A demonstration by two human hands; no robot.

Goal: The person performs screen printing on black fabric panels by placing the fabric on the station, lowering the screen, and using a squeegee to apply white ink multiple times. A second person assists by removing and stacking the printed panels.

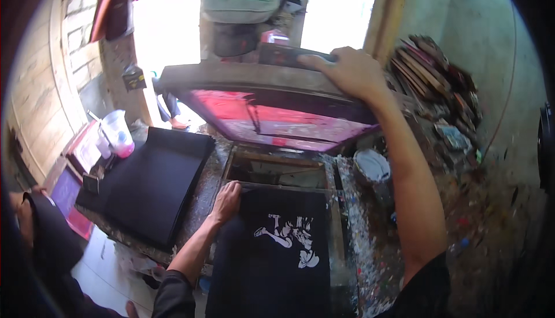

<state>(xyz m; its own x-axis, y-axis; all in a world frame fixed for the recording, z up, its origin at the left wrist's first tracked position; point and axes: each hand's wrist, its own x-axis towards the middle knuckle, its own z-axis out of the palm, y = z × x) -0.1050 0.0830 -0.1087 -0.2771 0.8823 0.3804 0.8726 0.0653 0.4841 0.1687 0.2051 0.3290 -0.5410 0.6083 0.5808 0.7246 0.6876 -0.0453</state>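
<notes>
A black fabric piece [266, 277] with a white figure print [289, 234] lies flat on the printing board in front of me. My left hand [226, 201] pinches its far left corner. Beyond it, a screen printing frame [266, 75] is tilted up, its mesh [277, 118] smeared pink and white. My right hand [357, 75] grips the frame's upper edge near its right end, the thumb against a dark flat bar [283, 55] there. Whether that bar is loose or fixed to the frame, I cannot tell.
At left lies a stack of black fabric [153, 185], with a clear plastic jug [118, 133] behind it. A paint-crusted tub [372, 166] stands right of the frame. Wooden pieces [433, 72] lean against the right wall. Another person in dark clothing [49, 237] is at the far left.
</notes>
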